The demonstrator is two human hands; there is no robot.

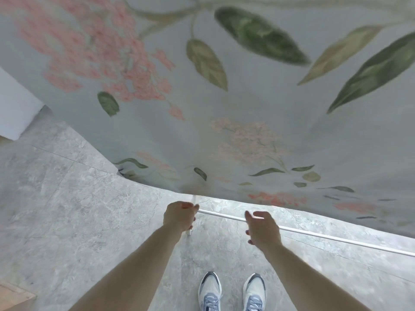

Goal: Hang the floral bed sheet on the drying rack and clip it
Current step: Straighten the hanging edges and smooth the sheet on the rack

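The floral bed sheet (224, 97) is draping over the drying rack, its lower edge hanging just above a white rail (314, 235). It looks light, soft and apt to slide, so taking it by the hem seems best. The left hand (179, 215) is gripping the rack's corner; the right hand (262, 227) is hovering with fingers spread, holding nothing.

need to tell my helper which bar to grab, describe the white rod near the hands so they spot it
Start from the big floral sheet filling the upper view. Just below its lower edge, a thin white rod slants down to the right over the grey floor, from the left hand past the right hand. It is the only straight white line there.
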